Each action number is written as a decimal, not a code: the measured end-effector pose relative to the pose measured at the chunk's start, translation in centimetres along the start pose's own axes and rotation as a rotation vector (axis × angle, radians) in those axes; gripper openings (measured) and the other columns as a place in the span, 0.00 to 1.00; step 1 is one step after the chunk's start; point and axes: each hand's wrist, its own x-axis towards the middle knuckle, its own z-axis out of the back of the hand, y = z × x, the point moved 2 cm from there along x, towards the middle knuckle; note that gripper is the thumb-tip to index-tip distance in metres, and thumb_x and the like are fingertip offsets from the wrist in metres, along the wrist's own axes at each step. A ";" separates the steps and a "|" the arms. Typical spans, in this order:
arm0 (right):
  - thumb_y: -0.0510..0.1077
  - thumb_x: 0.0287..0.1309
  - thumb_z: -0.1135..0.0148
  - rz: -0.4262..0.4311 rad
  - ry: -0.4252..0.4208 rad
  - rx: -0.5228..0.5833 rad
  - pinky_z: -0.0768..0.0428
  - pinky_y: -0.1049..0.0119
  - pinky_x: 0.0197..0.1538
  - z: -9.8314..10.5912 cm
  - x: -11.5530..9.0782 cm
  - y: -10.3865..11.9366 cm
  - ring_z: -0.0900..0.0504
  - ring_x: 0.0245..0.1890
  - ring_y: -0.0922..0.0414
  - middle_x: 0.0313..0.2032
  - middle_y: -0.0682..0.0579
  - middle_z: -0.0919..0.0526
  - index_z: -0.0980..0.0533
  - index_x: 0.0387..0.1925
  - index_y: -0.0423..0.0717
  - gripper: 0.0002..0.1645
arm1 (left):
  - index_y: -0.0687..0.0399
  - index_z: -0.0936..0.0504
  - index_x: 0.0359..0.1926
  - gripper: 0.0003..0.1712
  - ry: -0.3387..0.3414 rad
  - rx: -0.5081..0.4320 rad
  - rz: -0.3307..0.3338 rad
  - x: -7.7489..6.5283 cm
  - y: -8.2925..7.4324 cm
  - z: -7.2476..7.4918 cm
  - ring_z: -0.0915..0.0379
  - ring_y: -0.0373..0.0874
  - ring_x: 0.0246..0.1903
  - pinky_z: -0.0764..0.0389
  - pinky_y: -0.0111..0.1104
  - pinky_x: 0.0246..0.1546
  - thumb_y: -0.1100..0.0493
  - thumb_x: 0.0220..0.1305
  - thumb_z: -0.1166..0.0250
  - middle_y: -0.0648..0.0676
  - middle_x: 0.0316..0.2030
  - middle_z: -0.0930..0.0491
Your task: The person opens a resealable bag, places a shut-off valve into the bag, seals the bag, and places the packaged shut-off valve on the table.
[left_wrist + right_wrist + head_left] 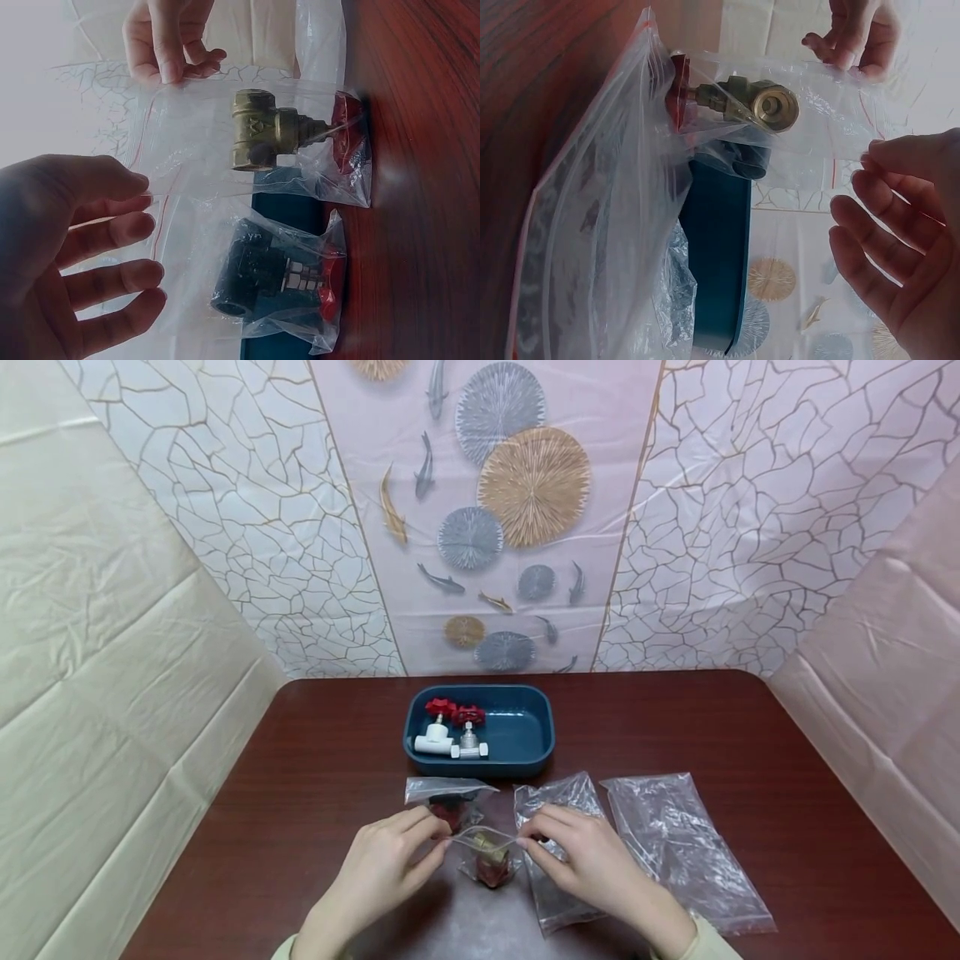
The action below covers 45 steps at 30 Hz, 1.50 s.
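Observation:
Between both hands hangs a clear zip bag (pixel 483 839) holding a brass valve (pixel 259 131) with a red handwheel (pixel 349 133). My left hand (pixel 393 856) pinches one top corner of the bag between thumb and index finger. At the opposite corner, my right hand (pixel 581 852) pinches the edge the same way, its other fingers loosely bent. The bag's mouth gapes slightly in the head view. Just behind it stands a second zip bag (pixel 423 787) with a black valve (pixel 244 270) and red handwheel inside.
A blue tray (pixel 525 768) at the back holds a white valve (pixel 433 741) and a metal valve (pixel 469 745), both with red handwheels. Two flat zip bags lie at the right: one bag (pixel 555 893) partly under my right hand, another bag (pixel 690 852) beyond it on the dark red table (pixel 322 735).

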 end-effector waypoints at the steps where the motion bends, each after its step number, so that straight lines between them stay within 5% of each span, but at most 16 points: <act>1: 0.45 0.67 0.35 -0.003 -0.001 0.002 0.21 0.73 0.36 0.0 0.0 0.0 0.20 0.33 0.70 0.33 0.66 0.20 0.19 0.35 0.53 0.03 | 0.41 0.17 0.36 0.05 0.012 -0.008 0.010 0.0 0.0 0.0 0.24 0.31 0.30 0.23 0.29 0.28 0.55 0.59 0.29 0.36 0.31 0.22; 19: 0.47 0.68 0.37 0.027 -0.009 -0.017 0.21 0.72 0.35 -0.3 0.0 0.0 0.19 0.32 0.68 0.34 0.64 0.19 0.19 0.35 0.53 0.05 | 0.45 0.17 0.34 0.05 -0.003 -0.011 -0.068 0.4 -0.3 -0.1 0.24 0.34 0.28 0.22 0.31 0.30 0.60 0.60 0.28 0.39 0.30 0.22; 27: 0.47 0.67 0.37 0.030 -0.004 -0.042 0.21 0.73 0.33 -0.6 -0.2 0.0 0.19 0.31 0.68 0.34 0.65 0.19 0.20 0.35 0.54 0.04 | 0.42 0.18 0.35 0.04 0.052 0.004 -0.014 0.4 -0.3 -0.3 0.23 0.34 0.32 0.22 0.31 0.32 0.56 0.60 0.31 0.38 0.33 0.23; 31: 0.48 0.68 0.37 0.016 -0.010 -0.025 0.22 0.74 0.33 -0.6 -0.3 0.1 0.19 0.30 0.69 0.33 0.65 0.19 0.19 0.35 0.54 0.05 | 0.43 0.18 0.41 0.11 0.077 0.002 -0.005 1.0 -0.4 -0.5 0.23 0.34 0.35 0.21 0.32 0.35 0.51 0.57 0.29 0.39 0.38 0.22; 35: 0.47 0.67 0.35 0.011 -0.011 -0.016 0.23 0.75 0.32 -0.6 -0.4 0.1 0.21 0.28 0.69 0.32 0.66 0.21 0.19 0.36 0.54 0.03 | 0.44 0.17 0.46 0.17 0.104 -0.018 -0.061 2.2 -1.2 -1.5 0.24 0.34 0.37 0.21 0.32 0.36 0.46 0.58 0.27 0.40 0.42 0.22; 39: 0.47 0.68 0.36 0.026 -0.013 -0.023 0.24 0.76 0.31 -0.8 -0.3 0.3 0.22 0.27 0.69 0.31 0.66 0.21 0.19 0.37 0.55 0.03 | 0.44 0.17 0.42 0.11 0.116 -0.010 -0.160 3.3 -2.4 -2.7 0.27 0.36 0.35 0.23 0.31 0.36 0.49 0.61 0.30 0.41 0.38 0.23; 45: 0.47 0.68 0.37 0.045 -0.018 -0.024 0.25 0.76 0.31 -0.8 -0.2 0.5 0.22 0.26 0.68 0.31 0.65 0.20 0.19 0.37 0.55 0.03 | 0.46 0.18 0.32 0.03 0.038 0.056 -0.277 4.3 -3.4 -3.5 0.28 0.39 0.30 0.27 0.31 0.31 0.57 0.55 0.31 0.42 0.30 0.24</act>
